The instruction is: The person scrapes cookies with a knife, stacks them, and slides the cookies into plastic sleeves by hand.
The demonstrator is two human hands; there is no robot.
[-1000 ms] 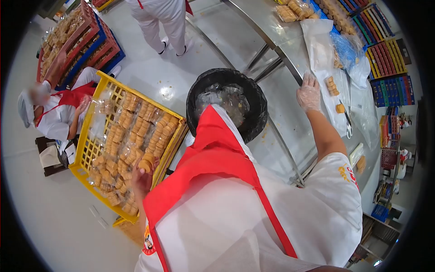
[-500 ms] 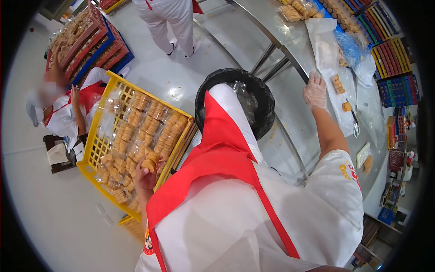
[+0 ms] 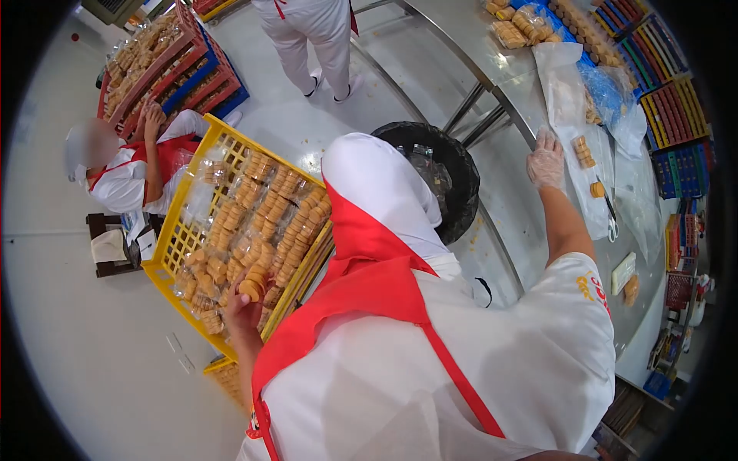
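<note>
My left hand is closed around a short stack of round cookies, at the near side of a yellow crate. Inside the crate lie rows of cookies in clear plastic packs. My right hand, in a clear plastic glove, rests palm down on the rim of the metal table, fingers stretched out and holding nothing. Just beyond it, a small row of cookies and a single cookie piece lie on white plastic, beside scissors.
A black-lined bin stands by my leg, partly under the table. One co-worker sits beyond the crate; another person stands ahead. Stacked red and blue crates are at upper left. Packed cookies lie on the far table.
My raised leg has swung left, uncovering more of the bin. The view has shifted slightly. My left hand still holds the cookies; the seated co-worker's hands have moved up towards the stacked crates.
</note>
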